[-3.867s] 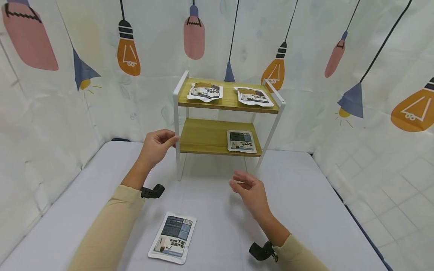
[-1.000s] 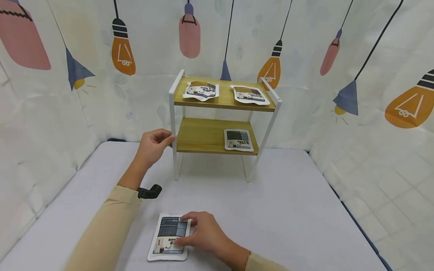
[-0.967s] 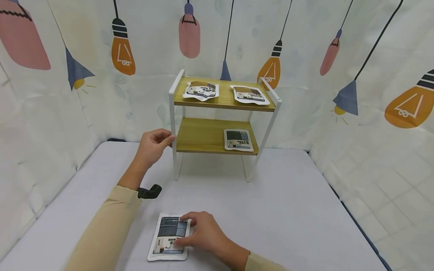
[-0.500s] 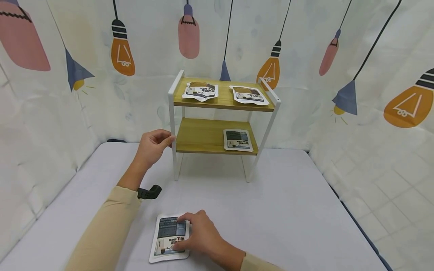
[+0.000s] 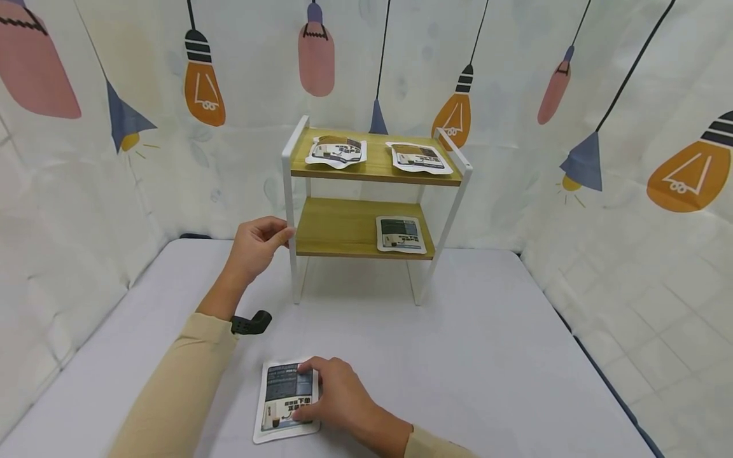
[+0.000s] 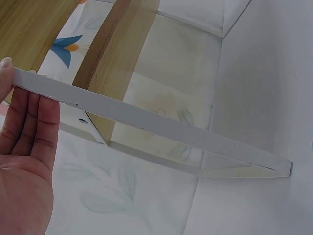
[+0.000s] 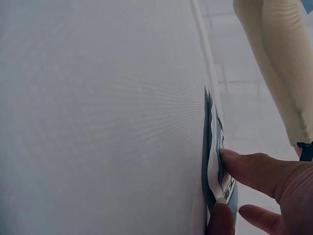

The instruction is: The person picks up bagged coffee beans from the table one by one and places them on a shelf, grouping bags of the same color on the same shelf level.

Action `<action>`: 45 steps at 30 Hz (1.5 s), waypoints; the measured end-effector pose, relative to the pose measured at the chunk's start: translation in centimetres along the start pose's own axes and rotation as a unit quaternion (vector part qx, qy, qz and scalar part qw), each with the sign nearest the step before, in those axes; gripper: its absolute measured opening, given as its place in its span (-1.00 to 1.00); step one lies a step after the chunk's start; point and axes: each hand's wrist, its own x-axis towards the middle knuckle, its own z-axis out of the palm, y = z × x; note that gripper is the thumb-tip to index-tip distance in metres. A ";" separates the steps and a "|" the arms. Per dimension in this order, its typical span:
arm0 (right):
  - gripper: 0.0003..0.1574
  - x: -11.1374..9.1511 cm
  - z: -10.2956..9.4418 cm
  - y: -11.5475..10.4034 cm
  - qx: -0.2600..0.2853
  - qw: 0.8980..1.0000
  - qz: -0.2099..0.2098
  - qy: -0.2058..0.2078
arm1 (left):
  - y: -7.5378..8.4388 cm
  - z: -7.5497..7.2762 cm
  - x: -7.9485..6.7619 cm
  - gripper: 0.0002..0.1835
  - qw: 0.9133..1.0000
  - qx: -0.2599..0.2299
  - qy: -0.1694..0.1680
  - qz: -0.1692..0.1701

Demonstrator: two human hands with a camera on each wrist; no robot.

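My left hand (image 5: 254, 250) pinches the white front left leg of a two-tier shelf rack with wooden boards (image 5: 338, 226); the left wrist view shows thumb and fingers on either side of that leg (image 6: 146, 117). Down at the front of the table, my right hand (image 5: 346, 395) holds the right side of a white-edged flat pouch (image 5: 279, 383) with a dark printed label. In the right wrist view the thumb presses on the face of the pouch (image 7: 213, 161) while a finger touches its edge. The pouch lies low at the tabletop, its right edge partly hidden by the fingers.
On the top board lie a left pouch (image 5: 336, 151) and a right pouch (image 5: 420, 158). Another pouch (image 5: 401, 235) rests on the right of the lower board. White cloth covers the table (image 5: 487, 343); a printed curtain (image 5: 504, 191) hangs behind and at the sides.
From above the table in front of the rack, my right hand has come down and left to the front pouch. Over the last second the pouch has turned slightly. My left hand stays on the leg.
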 end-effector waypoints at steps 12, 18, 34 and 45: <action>-0.24 -0.2 0.1 0.0 0.031 0.999 -0.007 0.000 | -0.1 0.0 0.2 -0.68 1.000 0.003 0.002 0.006; -0.25 -0.3 0.0 0.0 0.049 0.999 -0.004 -0.001 | -0.2 0.0 0.1 -0.66 1.000 0.006 0.000 -0.004; -0.34 0.1 -0.1 0.7 0.103 0.994 -0.017 -0.013 | -0.1 0.0 0.1 -0.64 1.000 0.005 -0.001 -0.002; -0.33 0.0 -0.3 0.7 0.113 0.994 -0.014 -0.005 | -0.1 0.0 0.1 -0.61 1.000 0.006 -0.002 -0.009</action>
